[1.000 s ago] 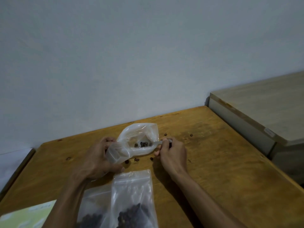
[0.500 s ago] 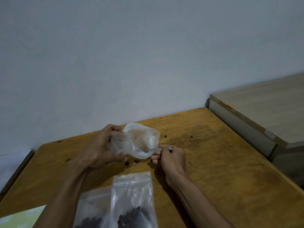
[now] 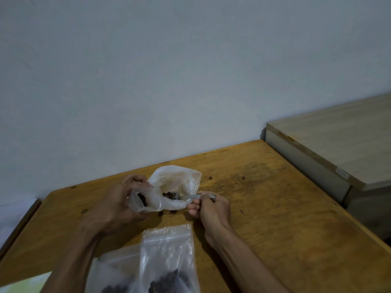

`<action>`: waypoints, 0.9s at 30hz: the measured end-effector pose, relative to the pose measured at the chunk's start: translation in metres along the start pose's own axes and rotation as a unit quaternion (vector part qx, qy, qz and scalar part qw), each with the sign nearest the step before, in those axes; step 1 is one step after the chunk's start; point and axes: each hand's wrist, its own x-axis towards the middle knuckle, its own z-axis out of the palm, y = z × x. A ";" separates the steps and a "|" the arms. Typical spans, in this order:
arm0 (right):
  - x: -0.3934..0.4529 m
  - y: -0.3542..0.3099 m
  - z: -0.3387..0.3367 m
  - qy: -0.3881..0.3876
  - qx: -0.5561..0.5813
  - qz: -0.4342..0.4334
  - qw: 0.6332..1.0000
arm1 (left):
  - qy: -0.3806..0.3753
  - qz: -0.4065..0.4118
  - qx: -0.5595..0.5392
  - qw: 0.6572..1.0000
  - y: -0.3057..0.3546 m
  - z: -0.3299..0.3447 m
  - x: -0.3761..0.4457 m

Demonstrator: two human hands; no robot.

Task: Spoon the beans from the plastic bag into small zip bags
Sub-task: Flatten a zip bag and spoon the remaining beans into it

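Observation:
A crumpled clear plastic bag [image 3: 175, 182] lies at the middle of the wooden table [image 3: 275, 218], with a few dark beans [image 3: 168, 194] inside. My left hand [image 3: 120, 205] grips the bag's left side. My right hand [image 3: 211, 208] pinches the handle of a pale plastic spoon [image 3: 190, 197] whose bowl reaches into the bag's mouth among the beans. Two small zip bags [image 3: 167, 256] holding dark beans lie overlapping near the front edge, between my forearms. Their lower parts are cut off by the frame.
Loose beans [image 3: 167, 212] lie on the table under the bag, and two more [image 3: 243, 178] lie farther back. A pale wooden cabinet [image 3: 338, 149] stands to the right. A greenish paper [image 3: 25, 284] sits at the front left corner. A wall rises behind the table.
My left hand lifted and bunched the plastic bag, then lowered it again with its mouth spread. The spoon in my right hand stays at the bag's mouth, its bowl now among the beans.

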 end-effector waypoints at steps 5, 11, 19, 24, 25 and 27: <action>-0.001 -0.001 -0.003 -0.016 0.055 0.034 0.998 | 0.010 0.003 0.007 1.000 -0.002 -0.002 -0.003; 0.001 -0.004 -0.009 -0.020 0.053 0.032 0.998 | 0.021 -0.054 -0.013 0.998 -0.009 0.005 -0.016; 0.006 -0.008 -0.001 -0.012 0.051 0.019 0.998 | 0.018 -0.079 -0.049 0.996 0.006 0.007 -0.023; 0.009 -0.010 0.006 -0.009 0.058 0.017 0.998 | 0.015 -0.091 -0.039 0.995 0.002 0.008 -0.024; 0.010 -0.012 0.007 -0.008 0.059 0.018 0.998 | 0.014 -0.099 -0.035 0.994 0.001 0.009 -0.023; 0.008 -0.017 0.008 -0.012 0.058 0.014 0.998 | 0.014 -0.118 -0.029 0.992 -0.003 0.010 -0.023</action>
